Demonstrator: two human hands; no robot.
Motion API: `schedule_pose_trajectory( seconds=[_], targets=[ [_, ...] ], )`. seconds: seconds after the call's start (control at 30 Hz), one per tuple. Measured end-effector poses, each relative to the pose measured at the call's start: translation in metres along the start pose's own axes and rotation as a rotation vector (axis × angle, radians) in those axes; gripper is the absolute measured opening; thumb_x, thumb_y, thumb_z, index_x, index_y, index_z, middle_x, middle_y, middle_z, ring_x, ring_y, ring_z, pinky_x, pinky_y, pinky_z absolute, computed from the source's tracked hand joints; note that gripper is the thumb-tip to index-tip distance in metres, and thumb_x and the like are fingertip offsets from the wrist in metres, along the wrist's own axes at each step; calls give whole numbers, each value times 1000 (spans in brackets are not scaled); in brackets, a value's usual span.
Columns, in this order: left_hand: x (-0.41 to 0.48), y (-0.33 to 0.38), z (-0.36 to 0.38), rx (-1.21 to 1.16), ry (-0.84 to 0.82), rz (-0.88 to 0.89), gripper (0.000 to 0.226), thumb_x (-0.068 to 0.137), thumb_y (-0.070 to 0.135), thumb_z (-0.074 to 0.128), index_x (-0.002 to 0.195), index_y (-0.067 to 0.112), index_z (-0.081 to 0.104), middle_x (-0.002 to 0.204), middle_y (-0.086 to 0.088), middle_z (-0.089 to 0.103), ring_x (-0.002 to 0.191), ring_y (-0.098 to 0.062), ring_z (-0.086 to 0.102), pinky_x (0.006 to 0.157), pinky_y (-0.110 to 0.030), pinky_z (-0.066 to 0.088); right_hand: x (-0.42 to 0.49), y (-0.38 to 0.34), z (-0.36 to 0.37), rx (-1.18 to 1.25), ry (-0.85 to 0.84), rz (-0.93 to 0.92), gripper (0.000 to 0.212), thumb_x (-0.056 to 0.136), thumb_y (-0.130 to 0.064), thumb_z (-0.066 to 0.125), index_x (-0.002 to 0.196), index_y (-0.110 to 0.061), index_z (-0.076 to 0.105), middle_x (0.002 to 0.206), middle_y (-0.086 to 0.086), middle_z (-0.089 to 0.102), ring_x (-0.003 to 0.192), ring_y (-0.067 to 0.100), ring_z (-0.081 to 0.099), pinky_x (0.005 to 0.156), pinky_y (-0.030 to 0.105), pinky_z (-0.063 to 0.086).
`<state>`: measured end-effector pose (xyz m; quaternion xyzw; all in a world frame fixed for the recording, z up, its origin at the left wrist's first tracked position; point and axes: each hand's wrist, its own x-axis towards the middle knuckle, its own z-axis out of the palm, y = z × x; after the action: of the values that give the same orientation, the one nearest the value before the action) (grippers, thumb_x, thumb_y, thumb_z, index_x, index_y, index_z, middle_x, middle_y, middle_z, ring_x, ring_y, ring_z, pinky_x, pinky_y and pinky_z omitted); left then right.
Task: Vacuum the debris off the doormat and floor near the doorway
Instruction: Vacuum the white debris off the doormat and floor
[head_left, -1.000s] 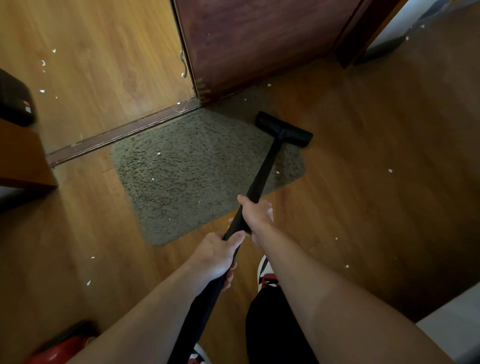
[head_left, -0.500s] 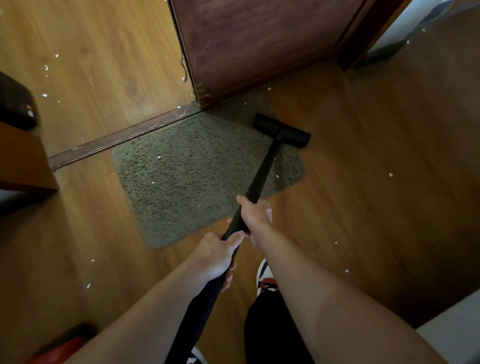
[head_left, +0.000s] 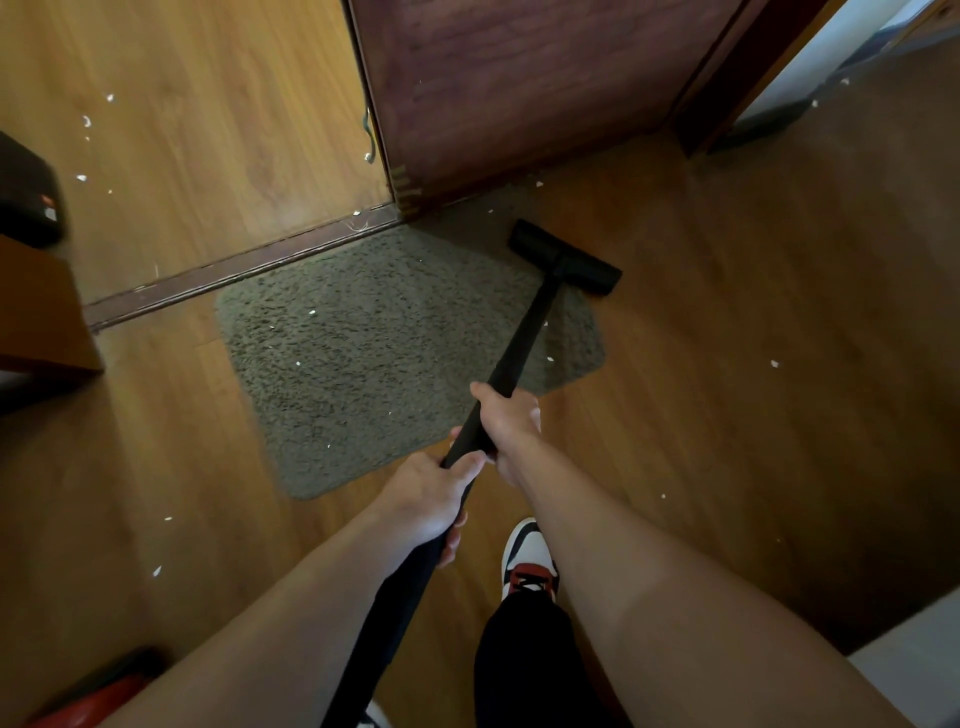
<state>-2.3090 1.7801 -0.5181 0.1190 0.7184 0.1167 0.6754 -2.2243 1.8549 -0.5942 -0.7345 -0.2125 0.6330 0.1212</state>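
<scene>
Fingers (head_left: 451, 546) of the left hand (head_left: 423, 506) are curling round the long black vacuum tube (head_left: 524, 338), and the right hand (head_left: 508, 422) is gripping it just ahead. The tube's flat black nozzle (head_left: 566, 258) is resting on the far right corner of the grey-green shaggy doormat (head_left: 374, 374), near the dark wooden door (head_left: 519, 78). White flecks (head_left: 298, 364) are lying scattered across the mat and the brown wood-plank floor (head_left: 753, 415).

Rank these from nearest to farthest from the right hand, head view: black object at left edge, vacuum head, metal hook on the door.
1. The vacuum head, just ahead of the right hand, at the doormat's far right corner.
2. The metal hook, farther up-left on the door's edge.
3. The black object, far left edge of the view.
</scene>
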Motion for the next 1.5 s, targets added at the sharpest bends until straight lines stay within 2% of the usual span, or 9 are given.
schedule_pose_trajectory(
  seconds=[0.1, 0.2, 0.43, 0.57, 0.77, 0.97, 1.13, 1.27, 1.5],
  targets=[
    [-8, -7, -4, -21, 38, 14, 40, 101, 38, 54, 84, 2, 56, 58, -11, 49, 38, -21, 44, 42, -26, 38, -6, 2, 12, -44, -42, -16, 35, 98, -31, 67, 121, -9, 53, 101, 16, 71, 54, 23, 74, 54, 36, 63],
    [-18, -21, -12, -36, 63, 16, 38, 101, 37, 52, 87, 3, 56, 58, -11, 48, 37, -21, 44, 39, -24, 38, -17, 12, 22, -54, -84, -15, 35, 98, -32, 67, 122, -10, 53, 100, 13, 71, 56, 22, 75, 65, 42, 66],
    [-34, -57, -20, 32, 45, -4, 38, 101, 40, 52, 96, 2, 57, 55, -8, 52, 35, -20, 47, 39, -27, 42, -41, 46, 27, -35, -88, 15, 35, 99, -32, 67, 123, -10, 53, 102, 16, 72, 53, 20, 74, 51, 31, 59],
    [-37, -66, -15, 40, 45, 7, 38, 101, 41, 51, 96, 4, 56, 57, -7, 53, 38, -21, 48, 41, -27, 43, -42, 55, 25, -43, -88, 3, 34, 99, -33, 66, 123, -13, 53, 94, 14, 73, 56, 20, 74, 62, 39, 65],
    [-20, -46, -11, 36, 51, 33, 39, 101, 41, 52, 97, 3, 58, 57, -8, 53, 37, -21, 48, 39, -26, 42, -25, 36, 20, -52, -73, -28, 35, 99, -34, 66, 123, -11, 54, 97, 15, 73, 55, 20, 74, 71, 44, 66],
    [-4, -18, -4, 40, 36, 46, 43, 100, 42, 53, 103, 0, 61, 55, -7, 51, 37, -20, 48, 38, -25, 41, -9, 12, 9, -17, -29, -14, 36, 100, -31, 66, 124, -8, 53, 98, 16, 73, 52, 19, 73, 58, 36, 64],
    [0, -4, 8, 38, 28, 16, 35, 99, 42, 55, 106, 8, 59, 58, -6, 53, 37, -18, 48, 39, -25, 41, -1, 4, -2, 17, -18, -9, 32, 99, -31, 66, 119, -8, 56, 88, 13, 71, 56, 22, 73, 75, 53, 64],
    [-1, -4, 13, 39, -3, -1, 35, 99, 42, 54, 107, 8, 59, 56, -6, 51, 37, -17, 47, 38, -24, 41, -2, 6, -9, 40, 2, -6, 29, 99, -30, 67, 115, -8, 56, 81, 14, 71, 59, 26, 73, 78, 59, 62],
    [-11, -23, 6, 70, -1, -18, 44, 99, 43, 55, 100, -1, 61, 58, -9, 52, 39, -20, 48, 39, -24, 41, -18, 27, -6, 62, 1, 16, 28, 99, -31, 66, 113, -11, 51, 93, 18, 73, 56, 23, 74, 73, 50, 65]
  ],
)
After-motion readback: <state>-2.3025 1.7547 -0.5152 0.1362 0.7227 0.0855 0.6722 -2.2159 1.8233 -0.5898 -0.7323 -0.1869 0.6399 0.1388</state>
